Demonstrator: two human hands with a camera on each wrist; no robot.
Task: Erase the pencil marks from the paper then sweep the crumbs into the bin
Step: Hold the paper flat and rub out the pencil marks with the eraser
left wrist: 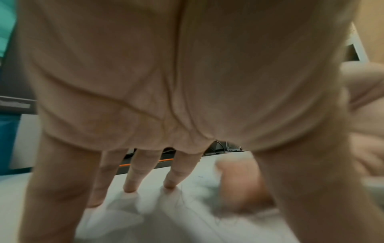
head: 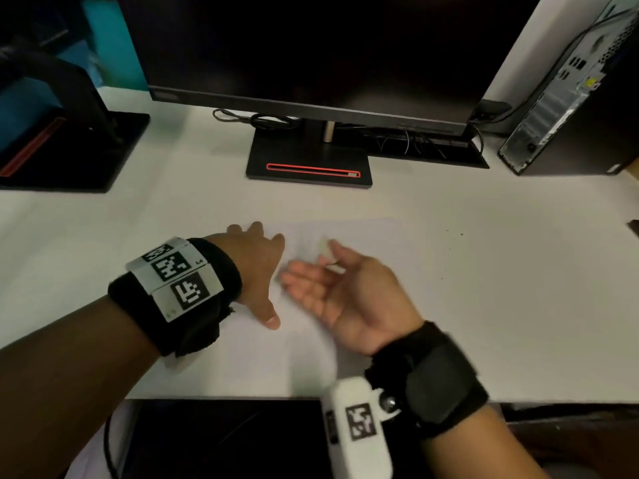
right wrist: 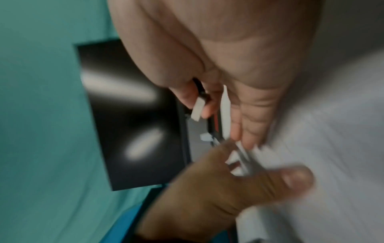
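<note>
A white sheet of paper lies on the white desk in front of the monitor. My left hand presses flat on the paper's left part, fingers spread and straight. My right hand is turned palm up just to its right. Thumb and forefinger pinch a small white eraser while the other fingers stretch toward the left hand. The right wrist view shows the eraser at the fingertips, blurred. Faint pencil strokes show near the left fingertips on the paper. No bin appears in any view.
A monitor stand with a red stripe stands behind the paper. Another dark stand is at the far left, a computer tower at the far right. A few dark specks dot the desk on the right. A dark surface sits below the desk's front edge.
</note>
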